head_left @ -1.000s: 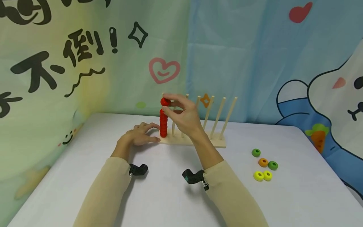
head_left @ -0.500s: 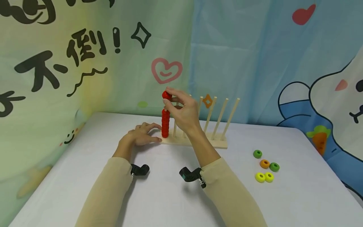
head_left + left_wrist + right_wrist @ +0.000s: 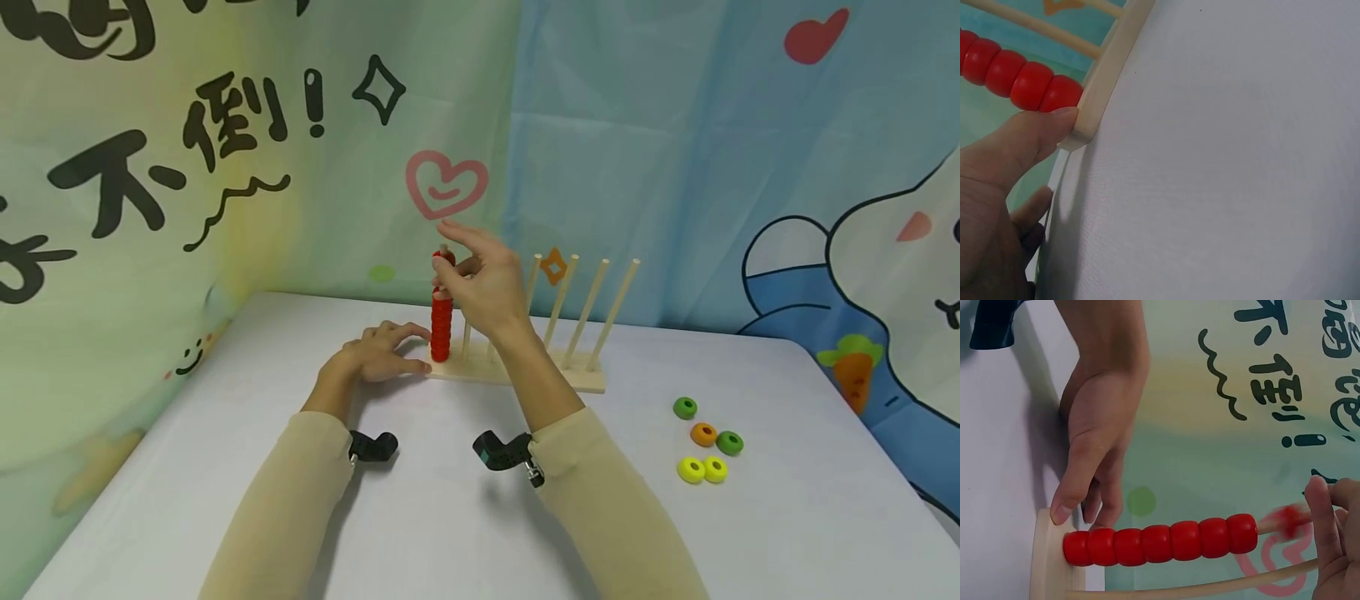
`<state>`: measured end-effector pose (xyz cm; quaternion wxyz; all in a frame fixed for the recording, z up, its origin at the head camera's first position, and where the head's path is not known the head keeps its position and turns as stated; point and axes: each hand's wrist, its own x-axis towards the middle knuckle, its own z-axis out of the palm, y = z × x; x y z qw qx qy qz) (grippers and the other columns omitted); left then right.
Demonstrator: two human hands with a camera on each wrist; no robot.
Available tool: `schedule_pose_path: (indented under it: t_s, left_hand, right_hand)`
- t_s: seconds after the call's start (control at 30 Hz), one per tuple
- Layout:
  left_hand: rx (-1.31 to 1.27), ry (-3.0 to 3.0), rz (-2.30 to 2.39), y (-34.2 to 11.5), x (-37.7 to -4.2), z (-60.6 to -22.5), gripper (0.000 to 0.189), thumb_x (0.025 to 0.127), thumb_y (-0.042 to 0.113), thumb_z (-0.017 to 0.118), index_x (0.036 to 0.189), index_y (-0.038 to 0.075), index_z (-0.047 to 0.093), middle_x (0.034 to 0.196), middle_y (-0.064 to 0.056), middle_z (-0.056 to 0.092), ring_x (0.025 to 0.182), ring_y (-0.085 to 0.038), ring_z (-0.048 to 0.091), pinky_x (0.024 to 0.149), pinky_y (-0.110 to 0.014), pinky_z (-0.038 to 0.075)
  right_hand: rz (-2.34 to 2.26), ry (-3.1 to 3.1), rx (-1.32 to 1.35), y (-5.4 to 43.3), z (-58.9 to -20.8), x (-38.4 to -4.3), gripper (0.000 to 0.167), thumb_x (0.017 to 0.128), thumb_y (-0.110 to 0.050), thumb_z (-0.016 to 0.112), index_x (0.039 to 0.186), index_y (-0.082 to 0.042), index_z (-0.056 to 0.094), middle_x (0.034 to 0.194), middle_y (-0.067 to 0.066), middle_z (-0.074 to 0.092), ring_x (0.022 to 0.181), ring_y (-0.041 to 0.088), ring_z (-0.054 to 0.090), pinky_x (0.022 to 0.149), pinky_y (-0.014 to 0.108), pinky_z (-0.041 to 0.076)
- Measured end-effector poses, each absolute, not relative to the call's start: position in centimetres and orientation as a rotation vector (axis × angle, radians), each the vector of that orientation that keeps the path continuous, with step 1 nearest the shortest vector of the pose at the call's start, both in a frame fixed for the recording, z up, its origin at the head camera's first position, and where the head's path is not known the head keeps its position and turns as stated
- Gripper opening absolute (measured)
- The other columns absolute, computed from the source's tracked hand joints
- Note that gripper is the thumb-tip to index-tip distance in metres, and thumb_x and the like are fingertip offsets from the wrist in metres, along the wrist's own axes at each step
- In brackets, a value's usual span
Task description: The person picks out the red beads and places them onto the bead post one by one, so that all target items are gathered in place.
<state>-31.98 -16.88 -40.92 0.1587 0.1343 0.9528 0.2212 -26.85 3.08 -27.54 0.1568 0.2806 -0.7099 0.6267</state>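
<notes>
A wooden peg stand [image 3: 555,380] stands on the table, a column of red beads [image 3: 441,329] threaded on its leftmost peg. My left hand [image 3: 375,353] holds the stand's left end, thumb on the front edge and fingers round behind; the left wrist view shows the thumb [image 3: 1054,125] right beside the lowest bead. At the top of that same peg is my right hand [image 3: 491,287], thumb and index finger spread apart. One more red bead [image 3: 1288,523], blurred, is on the peg between the column and the right hand's fingers in the right wrist view.
Several pegs [image 3: 585,312] right of the red column carry no beads. On the table at the right lie two green beads [image 3: 685,407], an orange bead [image 3: 703,434] and two yellow beads [image 3: 691,469]. A printed cloth [image 3: 600,150] hangs behind the table.
The right hand brought the red bead above the peg's tip, and its fingers have now parted, with the bead on the peg. The left hand stays at the stand's end.
</notes>
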Motion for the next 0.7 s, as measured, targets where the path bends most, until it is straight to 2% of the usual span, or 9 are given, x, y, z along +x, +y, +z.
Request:
schedule_pose_path:
  t_s: [0.2,0.27,0.47,0.7]
  left_hand:
    - [0.383,2.733,0.636,-16.8,-31.9,-40.9,0.063,0.084,0.064,0.063,0.140,0.044,0.043,0.153,-0.009,0.033,0.136,-0.039,0.028,0.100,-0.069,0.028]
    - [0.386,2.735,0.639,-16.9,-31.8,-40.7,0.063,0.085,0.063,0.063,0.141,0.043,0.043,0.153,-0.009,0.032,0.136,-0.039,0.027,0.100,-0.070,0.027]
    - [0.401,2.709,0.563,-18.0,-31.1,-39.5,0.062,0.088,0.060,0.062,0.143,0.038,0.045,0.153,-0.012,0.032,0.137,-0.040,0.029,0.100,-0.072,0.027]
    - [0.445,2.667,0.614,-20.8,-30.9,-37.5,0.056,0.093,0.048,0.061,0.143,0.026,0.048,0.146,-0.016,0.041,0.134,-0.038,0.037,0.104,-0.064,0.032]
  right_hand:
    - [1.711,-2.017,0.909,3.0,-27.6,-26.2,0.040,0.090,0.008,0.063,0.129,0.007,0.059,0.137,0.017,0.054,0.071,0.041,0.068,0.061,0.048,0.058]
    - [1.674,-2.001,0.964,3.2,-27.6,-25.9,0.038,0.089,0.009,0.063,0.127,0.009,0.060,0.136,0.020,0.054,0.073,0.041,0.069,0.060,0.045,0.058]
    - [1.558,-2.068,1.068,4.4,-28.5,-24.7,0.037,0.088,0.009,0.065,0.125,0.006,0.062,0.136,0.016,0.055,0.083,0.033,0.069,0.065,0.033,0.059]
    - [1.482,-2.118,1.113,6.6,-30.6,-24.6,0.036,0.088,0.008,0.066,0.124,0.000,0.065,0.128,0.013,0.058,0.086,0.025,0.068,0.068,0.034,0.059]
